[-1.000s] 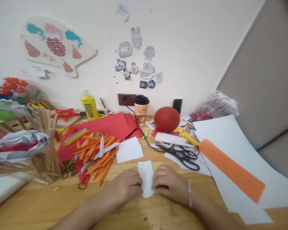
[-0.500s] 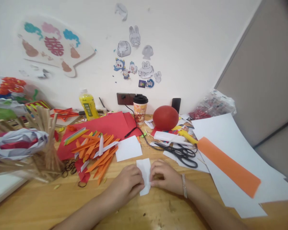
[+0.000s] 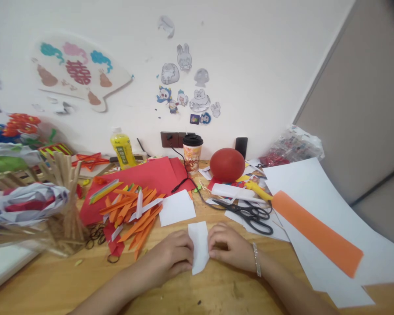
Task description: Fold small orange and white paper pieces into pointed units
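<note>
A small strip of white paper stands lengthwise between my hands at the front of the wooden table. Its left edge is pinched by my left hand, fingers curled and thumb low near the bottom corner. On the opposite side my right hand, with a bracelet at the wrist, grips the right edge between thumb and fingertips. Just beyond the strip lies a white paper square. To its left is a heap of folded orange paper strips.
Black scissors and a yellow-handled tool lie to the right, near an orange strip on large white sheets. Behind stand a lidded cup, a red balloon and a yellow bottle. Wooden sticks fill the left side.
Both hands stay on the white paper strip; more of its width now shows between them. The whole view has shifted slightly, with the scene sitting a little lower.
</note>
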Available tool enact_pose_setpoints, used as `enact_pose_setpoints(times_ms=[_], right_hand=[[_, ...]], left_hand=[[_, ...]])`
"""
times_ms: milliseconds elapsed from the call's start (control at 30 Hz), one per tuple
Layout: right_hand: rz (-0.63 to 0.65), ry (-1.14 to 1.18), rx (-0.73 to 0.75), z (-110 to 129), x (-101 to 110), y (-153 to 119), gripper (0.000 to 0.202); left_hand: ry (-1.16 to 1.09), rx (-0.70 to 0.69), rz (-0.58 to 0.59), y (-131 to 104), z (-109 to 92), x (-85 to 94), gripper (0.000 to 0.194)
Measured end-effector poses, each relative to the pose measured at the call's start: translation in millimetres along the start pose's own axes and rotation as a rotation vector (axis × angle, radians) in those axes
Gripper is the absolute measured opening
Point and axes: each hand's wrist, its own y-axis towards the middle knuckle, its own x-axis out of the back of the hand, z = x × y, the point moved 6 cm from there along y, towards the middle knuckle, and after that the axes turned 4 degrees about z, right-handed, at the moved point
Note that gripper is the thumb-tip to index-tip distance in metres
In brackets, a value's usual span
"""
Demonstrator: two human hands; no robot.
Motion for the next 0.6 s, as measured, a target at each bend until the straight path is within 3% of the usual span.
enact_pose_setpoints(times_ms=[100, 600], right_hand=[[-0.002, 0.007, 0.004, 1.8, 0.4, -0.1, 0.02], [-0.072, 0.063, -0.134, -3.2, 3.6, -2.4, 0.014]], left_hand=[[0.053, 0.031, 0.026, -2.0, 0.9, 0.7, 0.002], [0.216, -0.054, -0.063, -0.9, -6.5, -4.4, 0.012]])
